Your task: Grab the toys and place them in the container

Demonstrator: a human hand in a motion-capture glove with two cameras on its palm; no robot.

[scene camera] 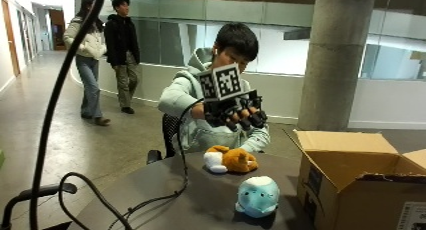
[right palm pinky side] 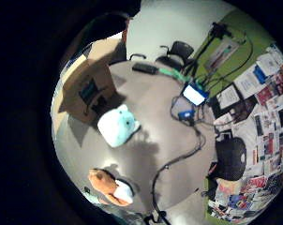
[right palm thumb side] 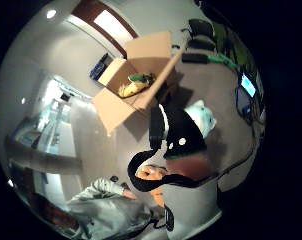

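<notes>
Light blue plush toy [scene camera: 258, 195] on grey table [scene camera: 193, 195], just beside open cardboard box [scene camera: 353, 187]. Orange-and-white plush [scene camera: 229, 160] near table's far edge, by seated person. Yellow-green item [right palm thumb side: 133, 86] in box. Gloved right hand [scene camera: 236, 115] raised above orange plush, fingers loosely curled, holding nothing.

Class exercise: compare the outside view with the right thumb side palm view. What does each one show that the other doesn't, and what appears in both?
Only the outside view shows the gloved right hand raised above the table, holding nothing, and all of the orange plush toy. Only the thumb side palm view shows inside the cardboard box: yellow and green items lie in it. Both show the box, the table, the light blue plush toy and the person's pale sleeve.
</notes>
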